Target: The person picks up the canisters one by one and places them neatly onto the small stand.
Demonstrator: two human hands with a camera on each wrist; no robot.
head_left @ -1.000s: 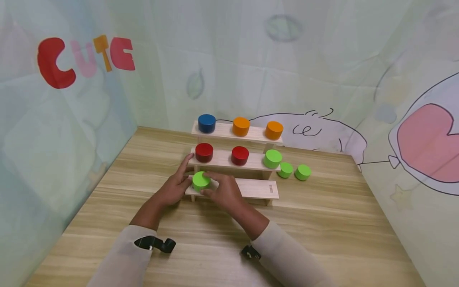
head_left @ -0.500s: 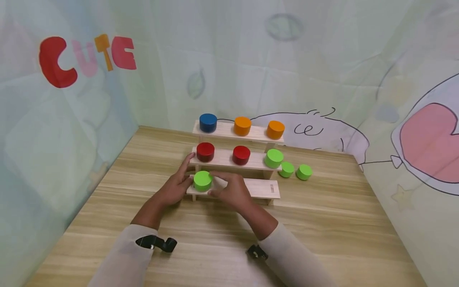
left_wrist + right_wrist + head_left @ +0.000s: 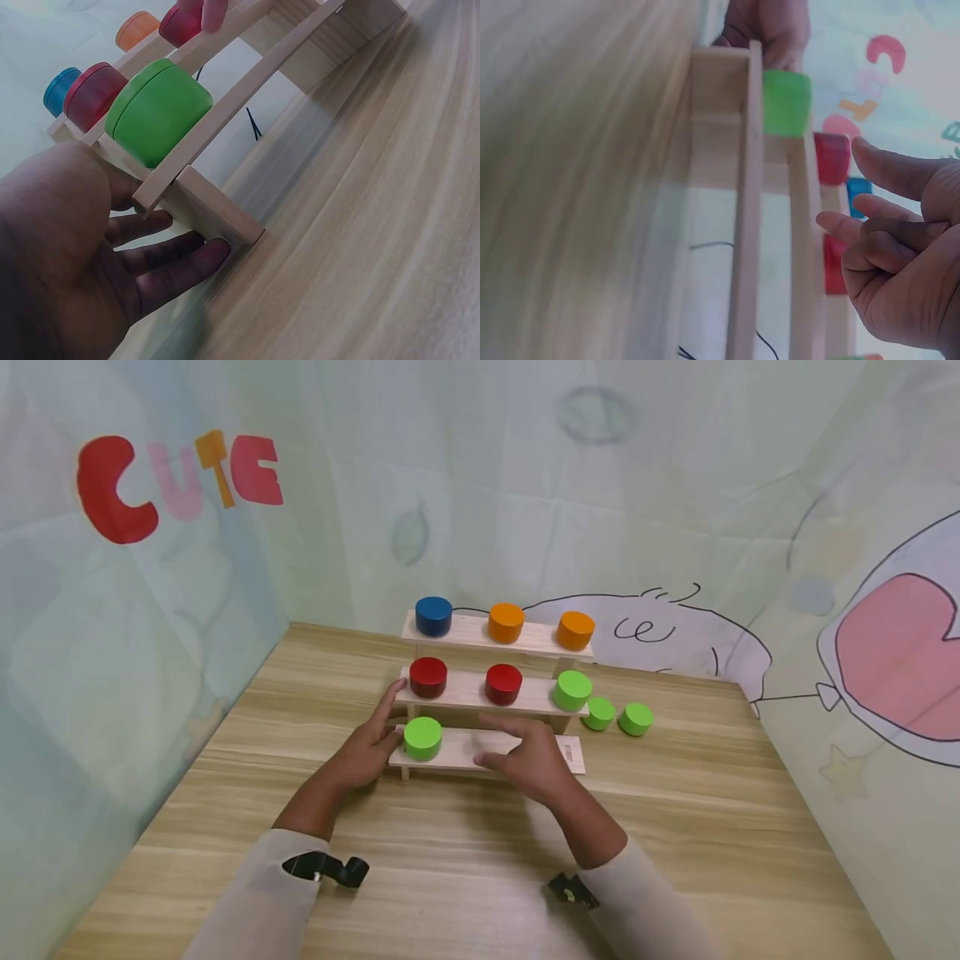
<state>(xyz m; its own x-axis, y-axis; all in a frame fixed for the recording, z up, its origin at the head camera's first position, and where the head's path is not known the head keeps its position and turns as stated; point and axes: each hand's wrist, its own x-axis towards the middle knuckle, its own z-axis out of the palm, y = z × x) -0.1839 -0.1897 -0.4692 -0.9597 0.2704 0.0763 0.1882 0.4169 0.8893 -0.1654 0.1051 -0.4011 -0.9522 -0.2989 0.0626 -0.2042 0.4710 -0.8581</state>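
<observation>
A three-step wooden shelf [image 3: 465, 693] stands on the table. A green cylinder [image 3: 422, 737] sits at the left end of its lowest step, seen close up as the green cylinder [image 3: 159, 111] and again as the green cylinder [image 3: 786, 103]. My left hand [image 3: 371, 739] rests with straight fingers against the shelf's left end, and in the left wrist view the fingers of the left hand [image 3: 82, 255] touch the shelf leg [image 3: 217, 214]. My right hand [image 3: 528, 753] hovers open over the middle of the lowest step, holding nothing and clear of the cylinder. The right hand [image 3: 900, 255] shows loosely bent fingers.
The top step carries a blue cylinder [image 3: 433, 615] and two orange cylinders [image 3: 506, 622]. On the middle step are two red cylinders [image 3: 428, 677] and a green one [image 3: 572, 690]. Two loose green cylinders [image 3: 599, 713] lie on the table to the right. Fabric walls enclose the table.
My right hand has let go of the green cylinder on the lowest step and moved right along it. The left hand and the cylinder stay put.
</observation>
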